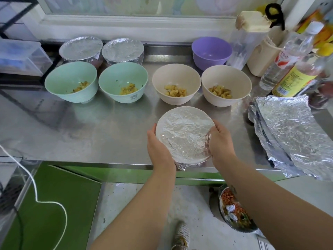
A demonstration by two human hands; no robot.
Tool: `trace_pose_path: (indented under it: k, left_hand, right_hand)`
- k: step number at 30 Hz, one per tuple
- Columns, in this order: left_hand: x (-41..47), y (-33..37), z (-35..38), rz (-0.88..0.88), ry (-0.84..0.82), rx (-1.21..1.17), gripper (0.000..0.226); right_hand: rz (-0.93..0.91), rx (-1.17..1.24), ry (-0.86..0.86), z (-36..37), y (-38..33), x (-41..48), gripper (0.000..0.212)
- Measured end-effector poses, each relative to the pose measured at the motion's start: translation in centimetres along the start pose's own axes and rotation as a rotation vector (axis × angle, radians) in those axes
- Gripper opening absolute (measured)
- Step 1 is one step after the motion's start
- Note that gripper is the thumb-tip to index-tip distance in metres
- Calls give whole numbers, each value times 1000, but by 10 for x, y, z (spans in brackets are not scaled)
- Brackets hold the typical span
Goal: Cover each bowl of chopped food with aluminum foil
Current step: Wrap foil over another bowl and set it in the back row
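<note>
Done: foil-topped bowls [81,47], two, table [90,127] rear-left.
In progress: third bowl [183,136], foil on, at table's front edge; left hand [156,141] and right hand [219,139] curled round its sides, gripping.
Left: open bowls [176,82], four, mid-row.
Foil sheets [288,130] right, overhanging edge.
Free room: front-left.
</note>
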State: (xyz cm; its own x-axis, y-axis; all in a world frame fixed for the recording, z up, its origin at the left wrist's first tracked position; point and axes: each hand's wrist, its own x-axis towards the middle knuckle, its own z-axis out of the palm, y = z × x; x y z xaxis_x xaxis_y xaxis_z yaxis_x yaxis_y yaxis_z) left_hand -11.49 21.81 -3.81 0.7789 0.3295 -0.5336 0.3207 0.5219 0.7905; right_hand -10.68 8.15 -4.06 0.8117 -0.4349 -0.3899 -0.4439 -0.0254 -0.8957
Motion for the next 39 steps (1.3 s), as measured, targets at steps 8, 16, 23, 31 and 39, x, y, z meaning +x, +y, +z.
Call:
trace_pose_path:
  k: [8,16,23,31,39]
  left_hand:
    - [-23,0,-15,112,44,141,47]
    - [-33,-12,4,66,52,24,44]
    - [-6,-21,-4,13,-14,16,52]
    - [-52,-42,-41,207,-98,291,36]
    - [-63,-42,-33,236,-93,394,39]
  right_hand:
    - [-22,-18,-33,-12,-12,12,17]
    - [149,54,-132,-2,-3,31,25]
    - [141,62,-27,2,5,25,25]
    - [99,90,68,13,5,9,28]
    - [36,54,145,21,12,10,24]
